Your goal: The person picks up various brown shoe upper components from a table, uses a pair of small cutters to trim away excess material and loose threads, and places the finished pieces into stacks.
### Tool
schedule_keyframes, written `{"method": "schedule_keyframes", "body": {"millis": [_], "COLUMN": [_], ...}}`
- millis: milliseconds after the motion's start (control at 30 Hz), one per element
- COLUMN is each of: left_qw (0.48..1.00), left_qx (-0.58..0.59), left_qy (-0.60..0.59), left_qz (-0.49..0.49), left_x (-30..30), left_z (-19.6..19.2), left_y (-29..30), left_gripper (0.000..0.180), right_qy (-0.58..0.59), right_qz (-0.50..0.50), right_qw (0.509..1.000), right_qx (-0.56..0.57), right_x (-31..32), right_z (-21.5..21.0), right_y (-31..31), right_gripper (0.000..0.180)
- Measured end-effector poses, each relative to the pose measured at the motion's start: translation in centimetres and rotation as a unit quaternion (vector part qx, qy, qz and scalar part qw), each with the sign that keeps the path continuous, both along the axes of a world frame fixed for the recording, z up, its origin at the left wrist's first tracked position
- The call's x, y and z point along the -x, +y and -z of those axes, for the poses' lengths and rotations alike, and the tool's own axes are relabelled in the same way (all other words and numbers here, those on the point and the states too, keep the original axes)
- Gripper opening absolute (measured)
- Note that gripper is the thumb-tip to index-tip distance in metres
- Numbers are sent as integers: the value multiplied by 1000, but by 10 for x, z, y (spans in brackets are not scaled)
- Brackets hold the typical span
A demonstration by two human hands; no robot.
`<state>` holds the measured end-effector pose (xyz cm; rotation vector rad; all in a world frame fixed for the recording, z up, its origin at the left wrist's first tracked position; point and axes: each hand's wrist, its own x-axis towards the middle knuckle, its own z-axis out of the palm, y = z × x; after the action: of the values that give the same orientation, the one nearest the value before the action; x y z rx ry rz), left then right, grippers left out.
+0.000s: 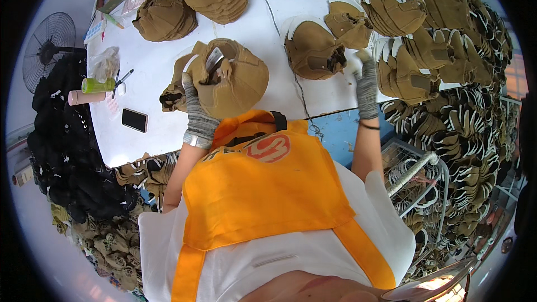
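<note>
Under left hand (pixel 193 92): half-hidden tan shoe upper (pixel 232 78)

A black phone (pixel 135 119) lies on the white table (pixel 151 72) near a green tube (pixel 97 85); 1 black fan (pixel 47 45) stands beyond the table's left edge.

The gloved left hand (pixel 197 103) grips a tan shoe upper (pixel 232 75) over the white table (pixel 156 72). The gloved right hand (pixel 366 81) touches another upper (pixel 313 50), beside stacked uppers (pixel 411 39).
</note>
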<state>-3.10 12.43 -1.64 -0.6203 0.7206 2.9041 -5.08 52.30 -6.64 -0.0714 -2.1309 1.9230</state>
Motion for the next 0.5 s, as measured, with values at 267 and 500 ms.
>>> {"method": "schedule_keyframes", "body": {"millis": [267,500], "left_qw": [994,994], "left_qx": [-77,-67], "left_qy": [10,-41], "left_qz": [82,72], "left_x": [-4,-12], "left_z": [18,20], "left_y": [-17,-21], "left_gripper": [59,65], "right_qy": [-67,-59], "right_qz": [119,67], "right_qw": [909,958], "right_qx": [-394,-274], "right_x": [-13,-1], "right_z": [3,8], "right_y": [-76,-58], "right_gripper": [43,38]}}
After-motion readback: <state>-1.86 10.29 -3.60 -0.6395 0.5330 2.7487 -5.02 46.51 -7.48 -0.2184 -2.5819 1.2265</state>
